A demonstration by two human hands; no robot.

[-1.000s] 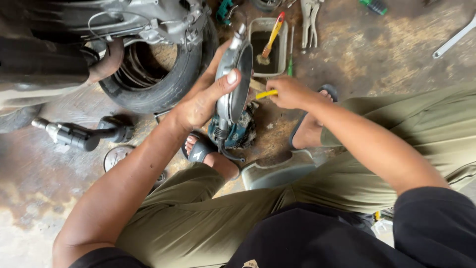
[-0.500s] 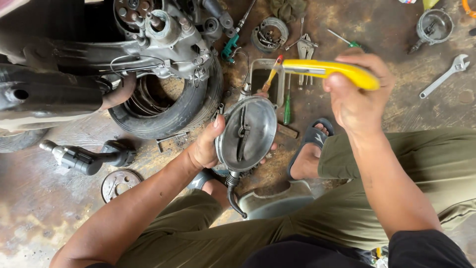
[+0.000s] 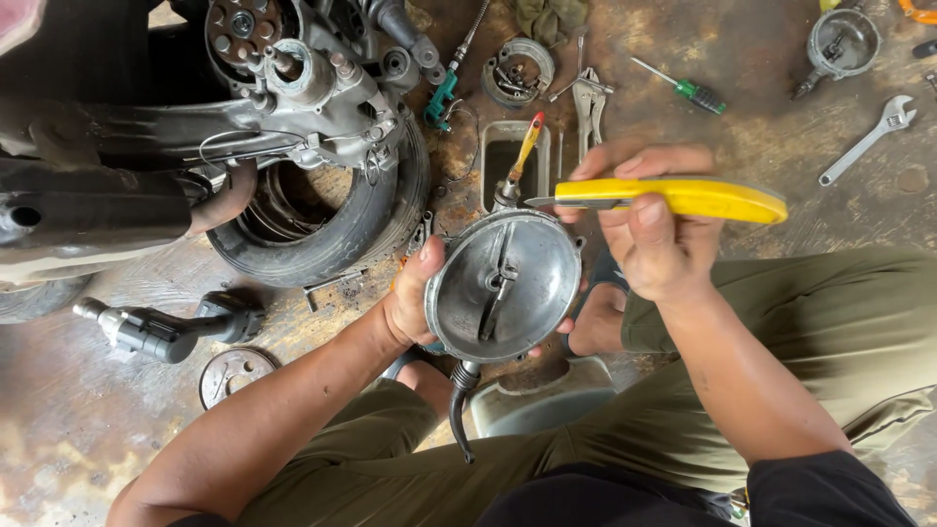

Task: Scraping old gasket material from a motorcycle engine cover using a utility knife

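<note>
Round metal cover (image 3: 505, 286) at frame centre, off the machine, gripped by left hand (image 3: 415, 298); right hand (image 3: 649, 234) clamps yellow knife (image 3: 673, 197) just above it, blade not yet touching.

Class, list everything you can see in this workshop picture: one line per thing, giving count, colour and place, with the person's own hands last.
round metal drum cover: one, silver, centre
yellow-handled utility knife: one, yellow, right of centre
rubber tyre: one, black, left
engine casing: one, grey, top left
impact wrench: one, black, lower left
adjustable spanner: one, silver, right
green-handled screwdriver: one, green, top
left hand: grip on the cover's rim
right hand: grip shut on the knife
</note>
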